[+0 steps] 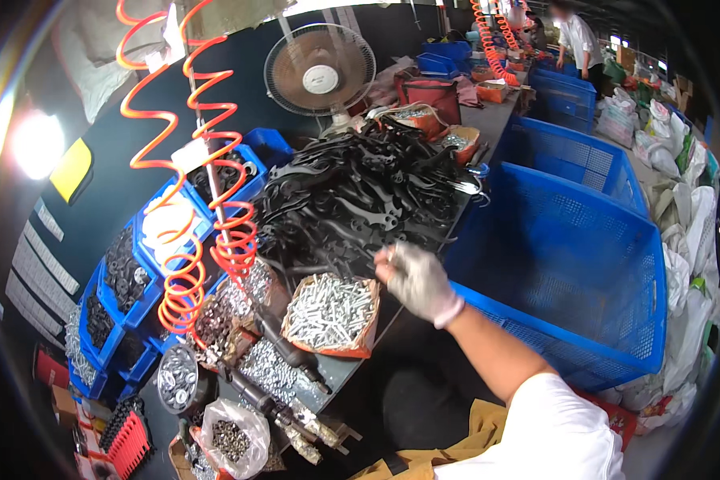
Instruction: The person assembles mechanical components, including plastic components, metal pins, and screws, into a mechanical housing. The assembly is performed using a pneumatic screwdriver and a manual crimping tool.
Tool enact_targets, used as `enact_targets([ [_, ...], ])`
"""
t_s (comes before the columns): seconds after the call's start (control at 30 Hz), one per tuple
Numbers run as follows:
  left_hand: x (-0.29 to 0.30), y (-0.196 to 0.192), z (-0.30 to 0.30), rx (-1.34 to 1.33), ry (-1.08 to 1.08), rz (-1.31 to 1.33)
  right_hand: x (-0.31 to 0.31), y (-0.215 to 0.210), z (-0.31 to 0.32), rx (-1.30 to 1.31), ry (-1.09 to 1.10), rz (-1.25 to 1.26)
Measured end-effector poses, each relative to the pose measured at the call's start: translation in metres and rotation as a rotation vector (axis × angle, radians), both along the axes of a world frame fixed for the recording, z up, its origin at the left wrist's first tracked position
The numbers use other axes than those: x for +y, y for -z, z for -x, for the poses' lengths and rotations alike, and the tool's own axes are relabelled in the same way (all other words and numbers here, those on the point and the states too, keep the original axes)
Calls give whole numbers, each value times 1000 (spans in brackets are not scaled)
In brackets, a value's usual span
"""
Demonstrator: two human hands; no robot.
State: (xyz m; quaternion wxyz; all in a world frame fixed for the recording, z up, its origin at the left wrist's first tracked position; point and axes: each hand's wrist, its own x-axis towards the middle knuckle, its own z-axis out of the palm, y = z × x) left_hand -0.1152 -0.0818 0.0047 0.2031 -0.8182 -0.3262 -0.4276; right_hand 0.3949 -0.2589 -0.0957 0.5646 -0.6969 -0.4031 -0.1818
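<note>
My right hand [418, 282], in a pale work glove, reaches out from the lower right over the bench edge. Its fingertips are curled together at the near edge of a big heap of black metal brackets [352, 200]. A small silvery piece seems pinched between them, but it is too small to be sure. Just left of and below the hand stands an open orange-brown carton of silver bolts [328, 310]. My left hand is out of view.
A large blue mesh crate [568, 264] stands right of the bench, with more behind it. Orange coiled air hoses [192, 200] hang at the left over blue parts bins [136, 272]. Air tools [288, 344], tubs of washers and a desk fan [320, 72] are nearby. Another person [576, 40] works far back.
</note>
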Motion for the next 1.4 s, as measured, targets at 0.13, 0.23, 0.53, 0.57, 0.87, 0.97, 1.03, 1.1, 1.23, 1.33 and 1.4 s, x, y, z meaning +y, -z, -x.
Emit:
enact_targets([
  [0.13, 17, 42, -52, 141, -237, 426, -29, 2, -180, -174, 559, 191],
  [0.23, 36, 83, -48, 253, -492, 488, -35, -3, -264, 226, 769, 830],
  [0.53, 57, 106, -40, 244, -434, 518, -15, 0, -326, 131, 764, 1084],
  [0.57, 61, 106, -38, 265, -436, 555, -15, -2, -326, 90, 754, 1086],
  [0.87, 41, 66, -74, 377, -538, 422, -65, -60, -307, -117, 1013, 905],
  [0.97, 28, 57, -99, 142, -275, 327, -62, -77, -207, -1, 827, 425],
  [1.03, 25, 57, -126, -8, -123, 392, -21, -59, -123, -122, 382, 192],
  [1.1, 6, 55, -134, -428, 355, 787, 24, -56, -16, -326, -90, 123],
  [1.23, -8, 59, -213, -572, 1078, 1242, 65, -41, 134, -267, -668, 161],
  [1.33, 4, 40, -183, -1041, 1212, 1102, 92, -37, 160, -47, -837, 110],
  [1.4, 23, 38, -115, -1312, 972, 850, 112, -35, 165, -161, -679, 227],
])
